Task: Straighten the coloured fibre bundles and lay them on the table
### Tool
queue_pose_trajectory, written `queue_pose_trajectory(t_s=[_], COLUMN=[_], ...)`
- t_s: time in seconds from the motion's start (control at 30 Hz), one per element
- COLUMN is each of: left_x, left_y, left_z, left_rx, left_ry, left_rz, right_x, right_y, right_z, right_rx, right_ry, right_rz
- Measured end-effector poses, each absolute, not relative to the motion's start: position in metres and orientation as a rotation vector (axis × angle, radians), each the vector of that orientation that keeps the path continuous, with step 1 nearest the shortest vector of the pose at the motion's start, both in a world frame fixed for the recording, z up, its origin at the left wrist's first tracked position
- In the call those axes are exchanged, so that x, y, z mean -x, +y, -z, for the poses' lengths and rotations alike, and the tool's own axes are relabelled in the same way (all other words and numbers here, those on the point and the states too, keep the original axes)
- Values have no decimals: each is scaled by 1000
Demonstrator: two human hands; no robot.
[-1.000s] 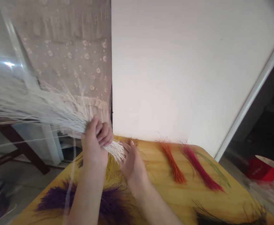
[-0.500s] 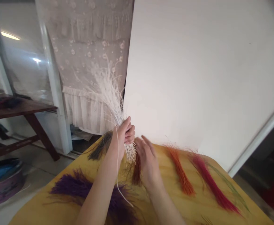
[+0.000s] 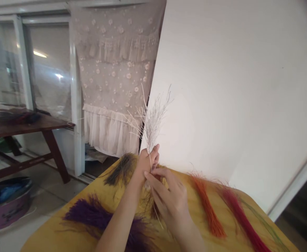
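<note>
My left hand (image 3: 149, 161) is wrapped round a bundle of white fibre strands (image 3: 153, 122), its loose tips fanning upward. Against that wrist, my right hand (image 3: 170, 196) pinches one long white strand (image 3: 150, 161) between thumb and forefinger; the strand's tail hangs below. The bundle's lower end is mostly hidden behind my right hand. On the yellow table under my hands lie a purple bundle (image 3: 90, 215), a grey bundle (image 3: 121, 169) and a brown bundle (image 3: 154, 211), the brown one partly covered by my right hand.
To the right on the yellow table (image 3: 192, 224) lie an orange bundle (image 3: 211, 213), a crimson bundle (image 3: 244, 218) and thin green strands (image 3: 266, 220). A white panel (image 3: 221, 87) stands behind. Leftward are a wooden table (image 3: 37, 127), a purple tub (image 3: 8, 210) and a lace curtain (image 3: 113, 87).
The white bundle has swung more upright and rightward in my left hand. My right hand has come over to the left wrist and closed on the single long strand. The view has shifted slightly.
</note>
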State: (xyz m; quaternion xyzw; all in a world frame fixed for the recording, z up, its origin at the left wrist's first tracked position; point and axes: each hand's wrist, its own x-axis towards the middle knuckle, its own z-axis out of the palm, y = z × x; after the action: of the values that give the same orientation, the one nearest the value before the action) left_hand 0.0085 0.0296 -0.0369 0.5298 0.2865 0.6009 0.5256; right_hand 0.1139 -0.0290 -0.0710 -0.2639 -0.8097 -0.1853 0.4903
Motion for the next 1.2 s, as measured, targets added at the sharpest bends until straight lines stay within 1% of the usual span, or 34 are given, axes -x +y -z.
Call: queue_pose_trajectory(t_s=[0.07,0.13,0.23,0.33,0.43,0.53,0.67,0.83,0.93,1.0,1.1,1.2], left_x=[-8,-8,-8,-9,-11,-13,-15,-10,-1,7,16,17], left_y=[34,38,42,42,40,38,37,43,50,53,52,47], left_z=[37,39,41,42,41,38,37,43,45,45,42,40], left_rx=[-1291,-1315,-1344,-1346,-1337,-1330,-1306,-1228,-1148,-1104,-1080,-1106], left_ry=[694,700,712,727,740,740,726,684,634,584,513,476], left_rz=[-1444,-1456,-1475,-1509,-1513,-1506,-1531,-1563,-1589,-1588,-1545,-1479], right_x=[-114,-111,-104,-99,-99,-100,-102,-111,-124,-135,-153,-163], right_y=[-26,-24,-24,-22,-19,-16,-15,-23,-33,-39,-43,-41], right_z=[74,76,76,76,77,79,80,71,58,49,40,38], right_rx=[601,634,746,759,770,851,955,914,847,818,850,914], right_ry=[-1935,-1855,-1681,-1485,-1378,-1433,-1523,-1560,-1480,-1401,-1340,-1336], right_rz=[346,160,-216,-626,-810,-809,-693,-700,-711,-655,-531,-490])
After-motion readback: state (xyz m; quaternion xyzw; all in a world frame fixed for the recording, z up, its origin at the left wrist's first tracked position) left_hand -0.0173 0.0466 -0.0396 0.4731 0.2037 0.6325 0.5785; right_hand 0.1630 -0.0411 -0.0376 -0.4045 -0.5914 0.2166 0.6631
